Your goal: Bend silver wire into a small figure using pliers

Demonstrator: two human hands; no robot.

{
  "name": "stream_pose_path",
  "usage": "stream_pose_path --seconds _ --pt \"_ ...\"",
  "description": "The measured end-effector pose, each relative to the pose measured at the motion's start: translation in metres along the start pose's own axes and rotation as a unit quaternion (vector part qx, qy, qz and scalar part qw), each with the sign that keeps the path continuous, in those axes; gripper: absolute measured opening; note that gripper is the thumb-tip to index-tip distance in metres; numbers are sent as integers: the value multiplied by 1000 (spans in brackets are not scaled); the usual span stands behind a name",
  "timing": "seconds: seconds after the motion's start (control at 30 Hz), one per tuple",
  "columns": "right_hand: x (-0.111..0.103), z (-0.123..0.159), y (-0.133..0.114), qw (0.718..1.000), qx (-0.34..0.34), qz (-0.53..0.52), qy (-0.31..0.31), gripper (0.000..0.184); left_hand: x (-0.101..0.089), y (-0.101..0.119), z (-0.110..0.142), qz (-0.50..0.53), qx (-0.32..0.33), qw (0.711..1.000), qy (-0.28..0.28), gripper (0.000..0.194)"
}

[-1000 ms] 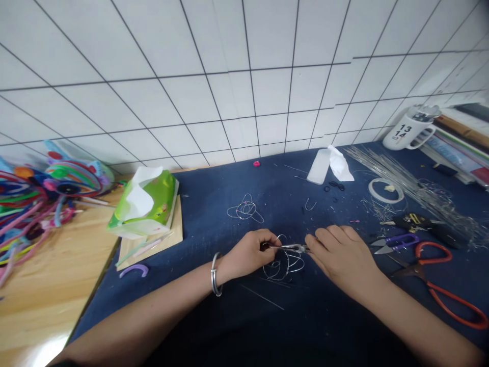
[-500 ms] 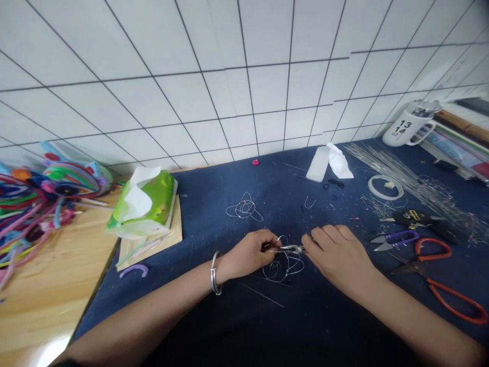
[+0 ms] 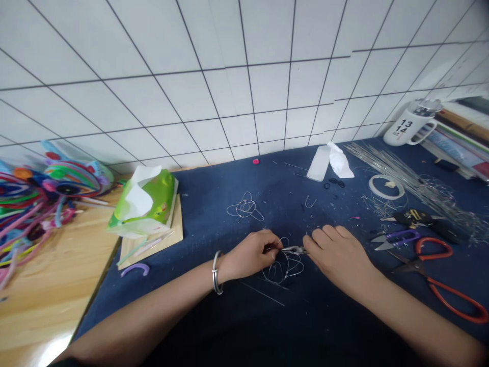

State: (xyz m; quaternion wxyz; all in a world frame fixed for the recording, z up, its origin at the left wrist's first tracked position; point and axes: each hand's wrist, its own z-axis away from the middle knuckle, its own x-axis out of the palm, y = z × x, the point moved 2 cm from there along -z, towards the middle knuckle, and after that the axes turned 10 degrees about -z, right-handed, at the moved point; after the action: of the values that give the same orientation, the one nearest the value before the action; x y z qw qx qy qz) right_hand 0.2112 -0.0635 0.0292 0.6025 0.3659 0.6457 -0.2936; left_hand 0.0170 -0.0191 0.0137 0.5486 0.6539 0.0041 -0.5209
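My left hand (image 3: 250,253), a silver bangle on its wrist, is closed in a pinch on a looped piece of thin silver wire (image 3: 284,265) that lies on the dark blue cloth (image 3: 214,214). My right hand (image 3: 338,252) is closed round small metal pliers (image 3: 295,250), whose tip meets the wire between both hands. A second bent wire shape (image 3: 244,209) rests on the cloth just beyond my left hand.
Red-handled scissors (image 3: 439,278), purple snips (image 3: 395,238), a tape ring (image 3: 385,187) and a bundle of straight wires (image 3: 412,183) lie at the right. A white mug (image 3: 410,127) stands back right. A green tissue pack (image 3: 147,201) and coloured pipe cleaners (image 3: 34,204) are at the left.
Both hands stay on the wire and pliers; the view has shifted only slightly.
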Motion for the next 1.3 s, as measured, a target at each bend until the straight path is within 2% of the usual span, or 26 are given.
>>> stream_pose_path --seconds 0.13,0.37,0.57,1.03,1.3 --pt "2 0 3 1000 6 -19 -4 14 0 -2 1 18 -9 1000 -1 15" --pt "4 1 7 997 11 -79 11 14 -1 -4 1 82 -45 995 -35 17" --pt "8 1 9 997 6 -72 35 18 -1 -8 3 100 -69 992 -43 19" --pt "13 1 10 989 21 -133 60 14 -2 -9 3 134 -73 987 -41 20" --pt "6 1 6 990 35 -128 39 17 0 -10 3 141 -78 986 -30 18"
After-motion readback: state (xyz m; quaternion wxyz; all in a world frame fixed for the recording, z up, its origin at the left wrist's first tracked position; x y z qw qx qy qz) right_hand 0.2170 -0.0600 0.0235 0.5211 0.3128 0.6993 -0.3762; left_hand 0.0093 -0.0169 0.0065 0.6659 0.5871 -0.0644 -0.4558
